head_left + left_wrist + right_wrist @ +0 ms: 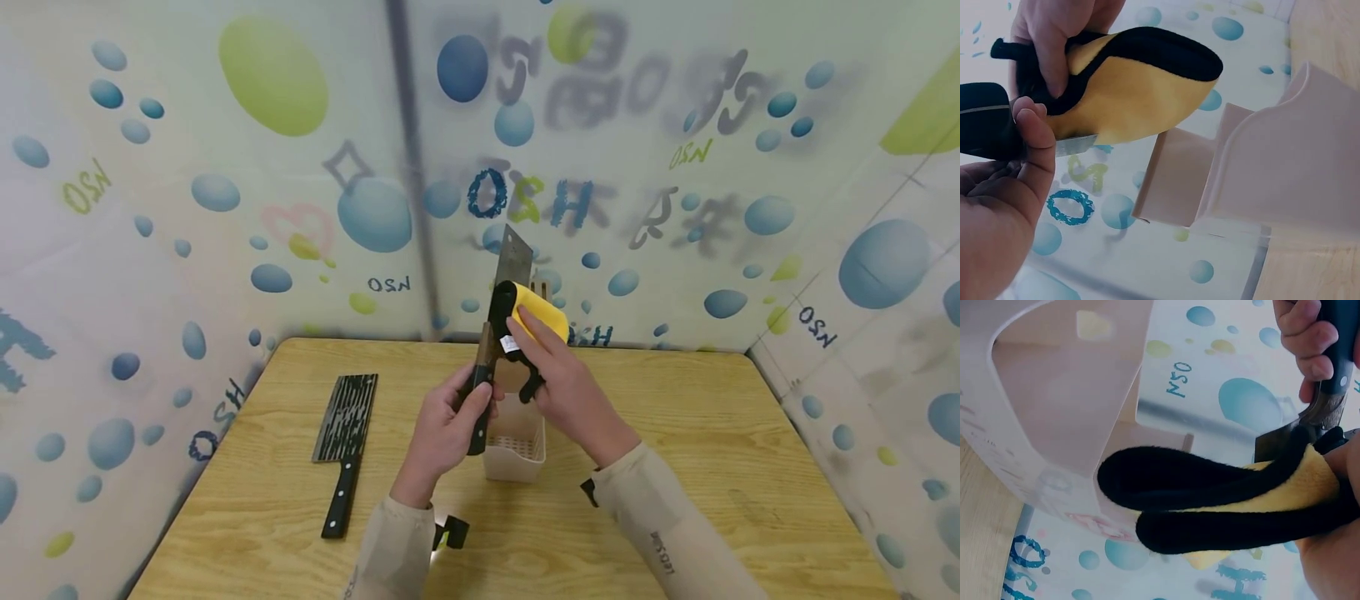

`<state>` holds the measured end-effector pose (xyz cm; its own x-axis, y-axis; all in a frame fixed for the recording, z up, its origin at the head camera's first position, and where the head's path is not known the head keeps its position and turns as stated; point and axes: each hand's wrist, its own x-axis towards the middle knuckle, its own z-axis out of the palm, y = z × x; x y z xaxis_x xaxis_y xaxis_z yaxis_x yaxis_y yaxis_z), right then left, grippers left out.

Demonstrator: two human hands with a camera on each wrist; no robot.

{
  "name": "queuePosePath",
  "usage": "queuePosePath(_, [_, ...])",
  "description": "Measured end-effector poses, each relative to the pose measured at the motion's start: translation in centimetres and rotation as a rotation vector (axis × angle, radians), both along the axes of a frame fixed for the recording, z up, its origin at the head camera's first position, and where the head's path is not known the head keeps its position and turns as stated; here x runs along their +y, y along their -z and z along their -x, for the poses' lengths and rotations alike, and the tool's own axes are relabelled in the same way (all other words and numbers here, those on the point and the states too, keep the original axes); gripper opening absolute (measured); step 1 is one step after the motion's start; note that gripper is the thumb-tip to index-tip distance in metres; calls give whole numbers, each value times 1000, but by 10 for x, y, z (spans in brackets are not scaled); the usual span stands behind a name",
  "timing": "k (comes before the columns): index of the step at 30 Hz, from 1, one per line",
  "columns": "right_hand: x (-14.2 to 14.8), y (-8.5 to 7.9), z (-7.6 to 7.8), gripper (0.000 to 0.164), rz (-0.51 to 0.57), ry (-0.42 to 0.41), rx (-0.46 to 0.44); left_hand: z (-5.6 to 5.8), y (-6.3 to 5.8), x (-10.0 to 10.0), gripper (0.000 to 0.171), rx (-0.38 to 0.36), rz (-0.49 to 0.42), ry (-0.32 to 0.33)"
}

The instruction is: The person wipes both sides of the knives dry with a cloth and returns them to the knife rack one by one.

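In the head view my left hand point(450, 421) grips the black riveted handle point(480, 417) of a kitchen knife, its broad metal blade point(515, 254) pointing up and away. My right hand point(577, 392) holds a folded yellow cloth point(546, 313) with thick black edging and a small white tag. The cloth lies against the blade and hides part of it. In the left wrist view a bit of blade point(1075, 145) shows under the cloth. In the right wrist view the cloth's black-edged layers point(1210, 531) point away from my right hand point(1329, 562).
A cleaver point(347, 425) with a streaked dark blade and black handle lies on the left of the wooden table point(675, 500). Behind and below my hands stands a pale, perforated plastic holder point(513, 468). A patterned curtain point(637, 208) hangs beyond the table's far edge.
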<state>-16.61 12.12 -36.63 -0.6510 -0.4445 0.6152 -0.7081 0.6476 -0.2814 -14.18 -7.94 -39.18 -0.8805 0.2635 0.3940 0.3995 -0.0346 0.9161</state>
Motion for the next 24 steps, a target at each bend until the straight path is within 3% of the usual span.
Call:
queuePosePath(15, [33,-9,9,79,23,49,56,0,-13,-4,21,4,87,-67])
queuePosePath(24, [55,-14,14,74,50,116,23,4,-21,-12,20,6,161,-99])
